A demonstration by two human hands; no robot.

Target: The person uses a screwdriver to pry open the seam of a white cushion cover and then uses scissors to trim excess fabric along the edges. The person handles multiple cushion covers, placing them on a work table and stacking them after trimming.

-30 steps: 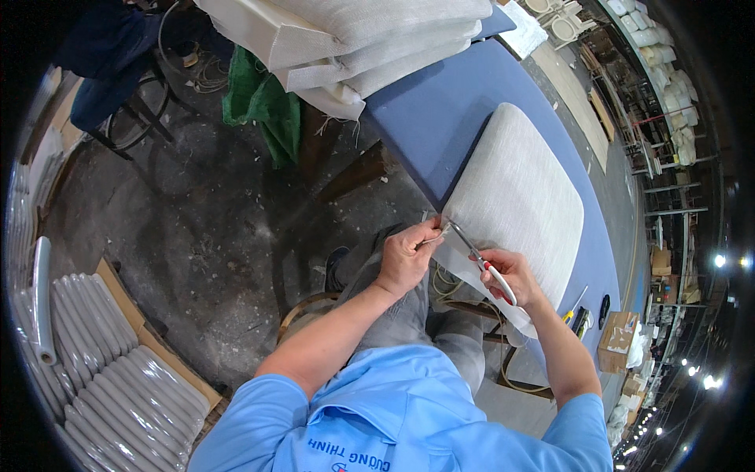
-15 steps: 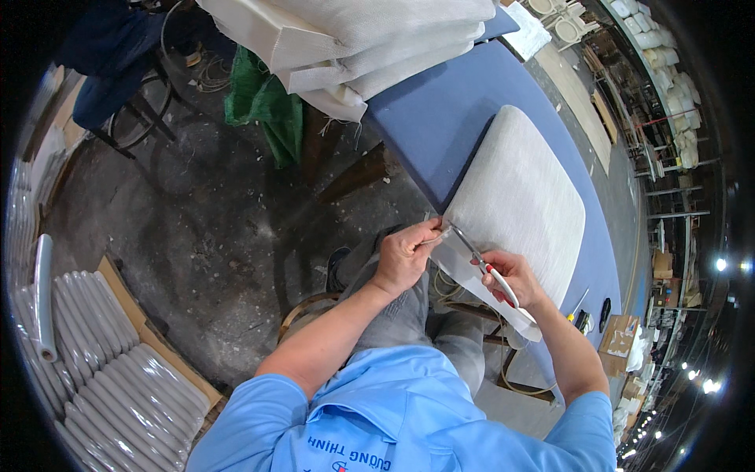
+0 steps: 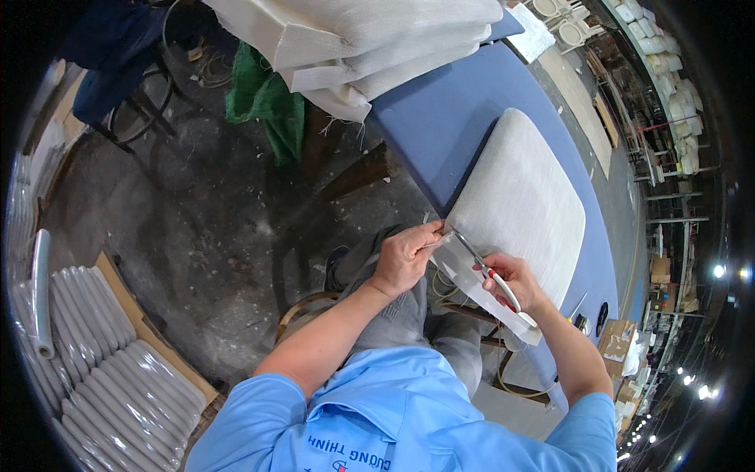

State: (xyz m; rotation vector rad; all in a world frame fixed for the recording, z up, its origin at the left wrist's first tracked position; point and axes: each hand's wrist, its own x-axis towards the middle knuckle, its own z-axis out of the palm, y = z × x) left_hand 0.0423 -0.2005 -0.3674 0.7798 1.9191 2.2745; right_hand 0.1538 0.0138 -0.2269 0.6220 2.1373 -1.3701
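Note:
A pale, fabric-covered cushion (image 3: 523,193) with rounded corners lies on the blue-covered table (image 3: 440,102), its near corner reaching the table's edge. With pinched fingers, my left hand (image 3: 403,256) grips the fabric edge at that corner. My right hand (image 3: 513,279) is wrapped around a pair of scissors (image 3: 503,287) with white and red handles. The blades point at the fabric just beside my left fingertips; I cannot tell how far apart they are. A white strip of material (image 3: 480,283) hangs below the cushion's near side, under the scissors.
Stacked pale fabric pieces (image 3: 377,39) cover the table's far left end, with a green sack (image 3: 267,110) hanging beside them. Plastic-wrapped rolls (image 3: 134,393) fill a carton at lower left. A screwdriver (image 3: 580,303) and a black tool (image 3: 603,317) lie near the table's right edge.
The scissors and my right hand have shifted very slightly, and the handles sit at a slightly different angle. My left hand keeps its pinch at the corner. The view has tilted a little.

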